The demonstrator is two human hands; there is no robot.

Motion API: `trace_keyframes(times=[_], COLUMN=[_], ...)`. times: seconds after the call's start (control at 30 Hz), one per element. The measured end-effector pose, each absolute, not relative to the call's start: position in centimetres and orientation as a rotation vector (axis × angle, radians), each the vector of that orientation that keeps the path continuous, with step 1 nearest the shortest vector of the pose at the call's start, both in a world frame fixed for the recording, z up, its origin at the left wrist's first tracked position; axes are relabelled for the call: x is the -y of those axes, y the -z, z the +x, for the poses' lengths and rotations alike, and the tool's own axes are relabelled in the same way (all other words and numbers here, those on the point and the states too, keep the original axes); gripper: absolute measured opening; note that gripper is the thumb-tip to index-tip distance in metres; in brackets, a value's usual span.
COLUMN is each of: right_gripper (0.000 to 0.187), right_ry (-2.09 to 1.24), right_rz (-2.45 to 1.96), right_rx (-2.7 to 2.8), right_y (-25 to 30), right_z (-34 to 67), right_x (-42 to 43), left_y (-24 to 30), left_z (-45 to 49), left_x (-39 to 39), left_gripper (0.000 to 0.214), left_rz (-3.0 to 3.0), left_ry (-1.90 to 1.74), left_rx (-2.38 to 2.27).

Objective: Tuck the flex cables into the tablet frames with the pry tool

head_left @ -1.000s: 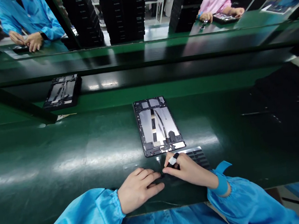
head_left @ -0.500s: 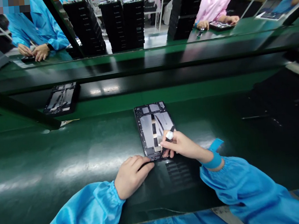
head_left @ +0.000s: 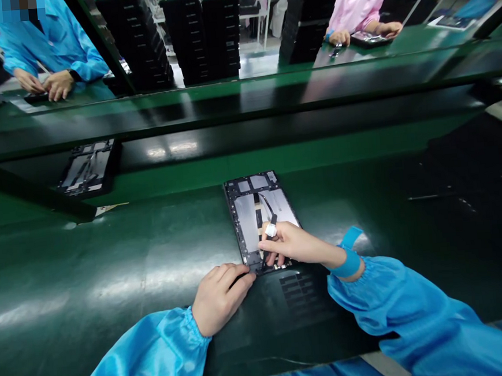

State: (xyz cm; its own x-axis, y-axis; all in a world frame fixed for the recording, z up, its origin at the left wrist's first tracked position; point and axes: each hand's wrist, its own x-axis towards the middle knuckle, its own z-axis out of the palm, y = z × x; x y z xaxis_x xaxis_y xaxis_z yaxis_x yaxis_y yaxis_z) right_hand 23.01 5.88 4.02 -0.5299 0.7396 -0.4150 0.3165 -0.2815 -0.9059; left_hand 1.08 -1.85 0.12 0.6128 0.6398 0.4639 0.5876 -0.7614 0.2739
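Note:
An opened tablet [head_left: 247, 223] lies on the green bench, its inside facing up, with grey metal plates and a dark flat ribbon cable running down its middle. At its near left corner, my left hand [head_left: 222, 294] grips the edge between thumb and fingers. My right hand [head_left: 290, 243] is over the lower right part of the tablet, closed around slim black tweezers [head_left: 273, 221] with a white wrap. The tweezers point down at the tablet's near edge. My right fingers hide part of the cable's lower end.
Another opened tablet [head_left: 88, 166] lies at the far left, behind a slanted green post [head_left: 34, 190]. Black tray stacks [head_left: 202, 38] stand across the bench. Two people in blue [head_left: 54, 41] and pink [head_left: 360, 0] work there. Dark material [head_left: 469, 153] lies at right.
My right hand has moved slightly left with the tweezers, which now stand steeper over the tablet's near edge. My left hand stays at the corner. The view has shifted a little.

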Motion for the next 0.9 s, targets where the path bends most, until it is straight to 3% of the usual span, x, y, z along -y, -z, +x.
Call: trace_keyframes(times=[0.9], right_gripper=[0.019], right_ry=[-1.856], right_rz=[-1.345], right_rx=[1.667], right_y=[-4.22], right_z=[22.72], right_x=[-5.95], left_y=[-0.17], left_z=[1.12], left_x=[1.92], left_gripper=[0.016], left_rz=[2.730], left_ry=[-0.817], left_rx=[-1.062])
